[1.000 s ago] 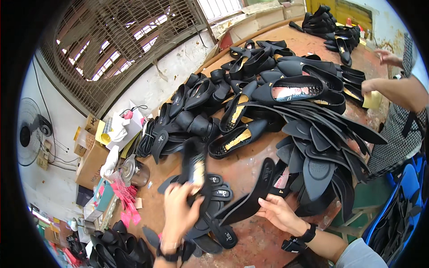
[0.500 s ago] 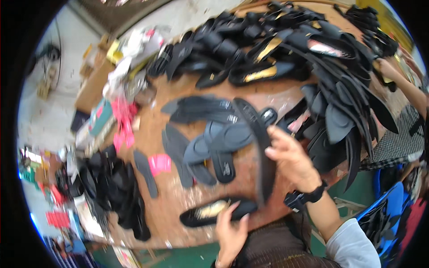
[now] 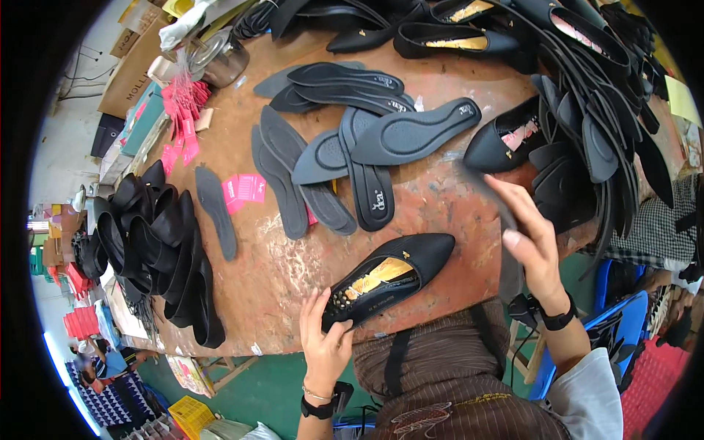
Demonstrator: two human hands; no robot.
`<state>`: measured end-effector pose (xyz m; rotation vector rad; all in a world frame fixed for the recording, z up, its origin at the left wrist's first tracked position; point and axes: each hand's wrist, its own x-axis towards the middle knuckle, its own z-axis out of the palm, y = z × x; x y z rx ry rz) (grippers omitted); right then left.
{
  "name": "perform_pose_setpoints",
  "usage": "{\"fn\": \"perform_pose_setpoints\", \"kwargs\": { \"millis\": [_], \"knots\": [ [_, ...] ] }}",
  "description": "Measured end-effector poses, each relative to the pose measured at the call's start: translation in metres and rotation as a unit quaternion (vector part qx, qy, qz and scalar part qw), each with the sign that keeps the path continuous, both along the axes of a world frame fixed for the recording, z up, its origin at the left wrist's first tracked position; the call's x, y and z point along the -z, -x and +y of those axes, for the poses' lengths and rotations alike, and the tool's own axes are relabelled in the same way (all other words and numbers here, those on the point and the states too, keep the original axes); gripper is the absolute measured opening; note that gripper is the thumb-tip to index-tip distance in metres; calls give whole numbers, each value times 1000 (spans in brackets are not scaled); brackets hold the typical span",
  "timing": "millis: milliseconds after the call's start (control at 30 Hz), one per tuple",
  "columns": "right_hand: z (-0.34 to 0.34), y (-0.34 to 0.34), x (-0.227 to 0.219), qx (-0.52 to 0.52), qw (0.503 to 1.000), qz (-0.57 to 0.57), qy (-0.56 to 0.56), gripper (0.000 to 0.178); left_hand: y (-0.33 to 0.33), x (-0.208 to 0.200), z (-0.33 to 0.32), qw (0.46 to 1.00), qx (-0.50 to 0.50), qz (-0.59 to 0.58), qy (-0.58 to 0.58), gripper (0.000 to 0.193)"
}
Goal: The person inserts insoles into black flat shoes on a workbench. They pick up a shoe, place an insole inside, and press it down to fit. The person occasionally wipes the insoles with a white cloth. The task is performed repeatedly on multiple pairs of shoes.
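A black pointed flat shoe (image 3: 437,253) lies near the table's front edge, toe to the far right, gold lining showing inside. My left hand (image 3: 327,352) is closed on its heel. Beyond the shoe's toe, my right hand (image 3: 534,249) holds a dark insole (image 3: 512,274) between thumb and fingers; it is seen nearly edge-on and blurred. Loose grey-black insoles (image 3: 414,136) lie crossed over one another in mid-table. Another black flat (image 3: 493,150) with a pinkish lining rests just past my right hand.
Black shoes (image 3: 447,40) crowd the far side. A tall stack of insoles (image 3: 603,139) leans at the right. Black shoe uppers (image 3: 158,242) are heaped at left, near pink tags (image 3: 243,189) and a single insole (image 3: 215,213). A metal can (image 3: 220,59) stands at the far left.
My head view has shifted. My left hand has gone from the shoe's side to its heel, and the shoe is more angled. The right hand has carried the insole rightward, away from the loose insoles.
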<state>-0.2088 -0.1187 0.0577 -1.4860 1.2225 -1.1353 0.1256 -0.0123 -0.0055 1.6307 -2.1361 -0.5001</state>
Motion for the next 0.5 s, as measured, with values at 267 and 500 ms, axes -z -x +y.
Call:
{"fn": "perform_pose_setpoints", "kwargs": {
  "millis": [267,500],
  "knots": [
    [9,-71,39,-279,889,277,233,38,15,33,4,982,-77,163,58,103],
    [19,-128,74,-326,910,198,165,37,12,56,9,971,-68,214,78,140]
  ]
}}
